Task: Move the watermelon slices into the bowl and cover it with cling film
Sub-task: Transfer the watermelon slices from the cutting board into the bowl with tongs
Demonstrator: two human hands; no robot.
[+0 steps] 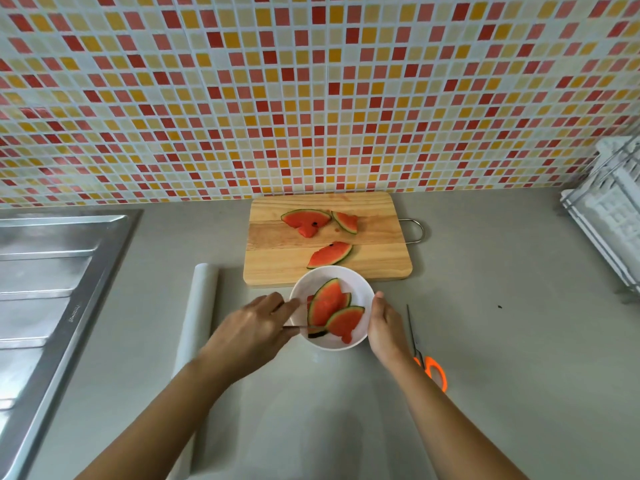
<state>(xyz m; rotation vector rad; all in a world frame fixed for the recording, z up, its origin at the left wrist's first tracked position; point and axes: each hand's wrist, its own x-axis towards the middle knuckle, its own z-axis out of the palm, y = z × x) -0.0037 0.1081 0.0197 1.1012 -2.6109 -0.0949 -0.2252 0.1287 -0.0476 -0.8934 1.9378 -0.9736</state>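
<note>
My right hand (386, 323) cups the bowl (311, 282), steadying it at the cutting board's (277, 268) front edge. My left hand (252, 327) reaches the rim, but I can't tell its grip. Three watermelon slices (330, 254) wait on the board.

The steel drainboard (52, 271) is cut off at the left edge, the white wire dish rack (609, 216) at the right. The orange-handled scissors (431, 361) are partly hidden behind the right forearm. The thin dark item (317, 334) under the left grip (252, 327) cannot be identified. The fingers of the right grip (384, 323) are hidden behind the white round bowl (362, 291).
</note>
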